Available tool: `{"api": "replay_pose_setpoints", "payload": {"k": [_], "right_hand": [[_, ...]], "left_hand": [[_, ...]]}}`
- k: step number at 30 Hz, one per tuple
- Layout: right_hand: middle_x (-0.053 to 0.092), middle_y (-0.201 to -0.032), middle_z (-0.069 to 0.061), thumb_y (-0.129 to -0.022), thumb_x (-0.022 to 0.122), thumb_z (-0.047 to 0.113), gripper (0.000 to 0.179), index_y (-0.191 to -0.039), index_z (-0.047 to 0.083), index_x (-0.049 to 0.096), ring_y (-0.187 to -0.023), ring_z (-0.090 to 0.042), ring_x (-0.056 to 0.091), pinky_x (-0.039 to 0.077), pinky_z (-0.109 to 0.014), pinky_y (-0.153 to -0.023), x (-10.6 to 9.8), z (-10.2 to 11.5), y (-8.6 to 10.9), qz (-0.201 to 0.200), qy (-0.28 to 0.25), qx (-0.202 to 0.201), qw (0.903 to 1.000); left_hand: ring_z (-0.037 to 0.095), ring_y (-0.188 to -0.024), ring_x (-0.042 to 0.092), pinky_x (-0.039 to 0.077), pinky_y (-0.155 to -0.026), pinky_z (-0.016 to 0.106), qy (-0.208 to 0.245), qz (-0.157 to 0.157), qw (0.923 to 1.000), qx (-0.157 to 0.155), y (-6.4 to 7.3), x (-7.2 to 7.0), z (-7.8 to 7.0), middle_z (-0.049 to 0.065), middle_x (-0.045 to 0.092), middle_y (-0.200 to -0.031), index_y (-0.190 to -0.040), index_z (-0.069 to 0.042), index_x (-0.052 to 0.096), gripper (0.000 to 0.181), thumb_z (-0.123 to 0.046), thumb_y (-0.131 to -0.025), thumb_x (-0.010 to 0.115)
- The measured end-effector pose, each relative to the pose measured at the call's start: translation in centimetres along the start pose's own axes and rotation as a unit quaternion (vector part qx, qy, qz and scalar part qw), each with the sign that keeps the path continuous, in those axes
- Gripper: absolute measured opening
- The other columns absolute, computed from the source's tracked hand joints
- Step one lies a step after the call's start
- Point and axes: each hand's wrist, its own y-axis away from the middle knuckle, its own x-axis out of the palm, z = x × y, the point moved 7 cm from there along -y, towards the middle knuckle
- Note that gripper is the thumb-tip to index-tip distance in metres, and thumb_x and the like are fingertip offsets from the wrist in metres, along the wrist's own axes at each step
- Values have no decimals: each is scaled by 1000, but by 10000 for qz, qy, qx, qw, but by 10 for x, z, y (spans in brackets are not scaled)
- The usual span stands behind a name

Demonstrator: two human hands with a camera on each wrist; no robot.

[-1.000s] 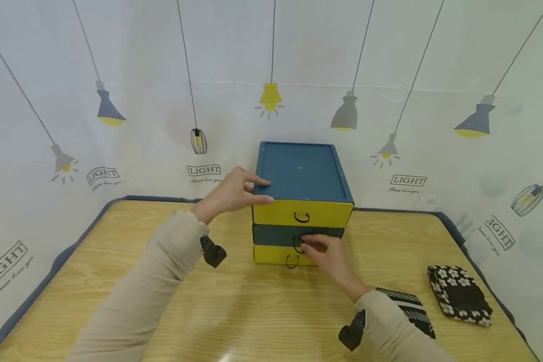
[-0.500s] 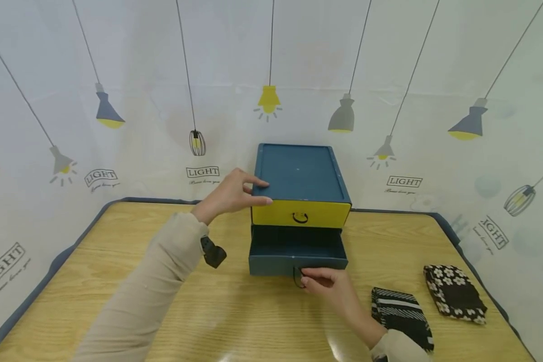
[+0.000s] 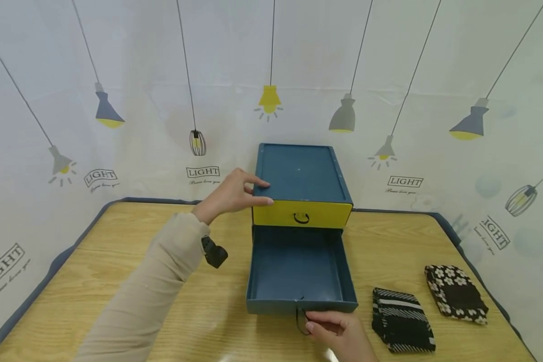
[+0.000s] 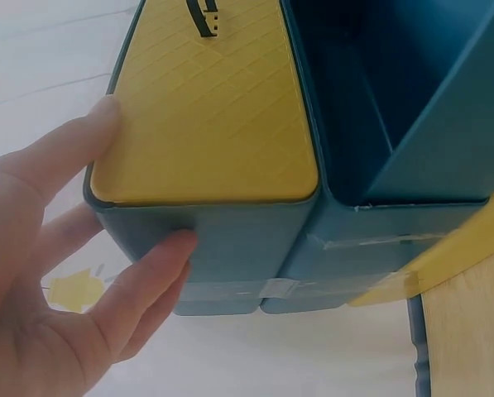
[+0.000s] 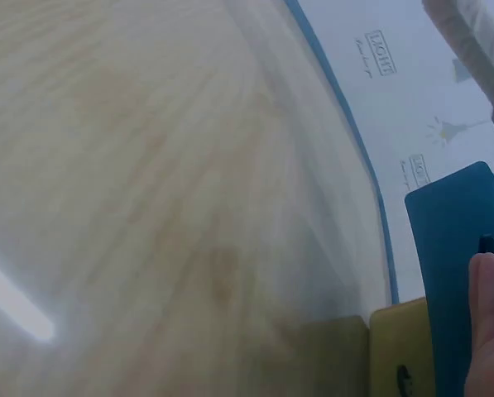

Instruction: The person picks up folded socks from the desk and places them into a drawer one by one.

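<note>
A small drawer cabinet with a blue top (image 3: 298,171) stands at the back middle of the table. My left hand (image 3: 228,193) holds its top left front corner, one finger over the top and others along the side, as the left wrist view shows (image 4: 64,273). The yellow top drawer (image 3: 276,215) is closed. Below it the blue middle drawer (image 3: 271,305) is pulled far out, nothing inside, hiding the bottom yellow drawer in the head view. My right hand (image 3: 344,334) pinches that drawer's black loop handle (image 3: 297,324) between thumb and fingers.
Right of the drawer lies a folded black cloth with white stripes (image 3: 402,322). Beyond it is a folded black cloth with white flowers (image 3: 457,296). Around the wooden table (image 3: 199,296) hangs a white sheet printed with lamps (image 3: 154,100).
The middle drawer has slid out from closed toward me, with my right hand drawing back on its handle. My left hand stays at the cabinet's corner. More of the striped cloth is visible.
</note>
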Motion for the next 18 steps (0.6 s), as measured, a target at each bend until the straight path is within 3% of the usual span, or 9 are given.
{"api": "replay_pose_setpoints", "payload": {"k": [7, 11, 15, 18], "right_hand": [[60, -96, -29, -79, 67, 17, 47, -107, -18, 54, -76, -15, 64, 52, -29, -70, 3, -10, 7, -58, -259, 37, 9996], [60, -95, -26, -81, 64, 17, 40, -105, -15, 58, -77, -10, 62, 52, -25, -68, 2, -4, 8, 94, 389, -253, 9989], [62, -95, -17, -85, 60, 16, 32, -103, -10, 61, -81, -8, 60, 52, -27, -67, -9, 8, 16, 626, 929, -541, 9922], [63, -96, -6, -86, 56, 6, 21, -102, -6, 63, -82, -10, 61, 53, -30, -64, -28, 22, 23, 1241, 1021, -1159, 9802]], "left_hand": [[30, -103, 54, 46, -83, 41, -63, -11, 10000, -29, 1, -2, -2, 12, 47, -127, -114, -12, 62, 43, -32, -77, 69], [31, -103, 54, 46, -83, 41, -51, -4, 10000, -58, 1, -1, -1, 12, 45, -128, -115, -13, 62, 43, -32, -77, 69], [31, -104, 53, 46, -83, 41, -12, 14, 10000, -36, 1, 0, 0, 12, 44, -128, -115, -13, 61, 44, -33, -77, 69], [31, -104, 53, 46, -83, 41, -1, 5, 10000, -46, 2, 1, 1, 13, 42, -129, -115, -13, 61, 44, -33, -77, 69]]}}
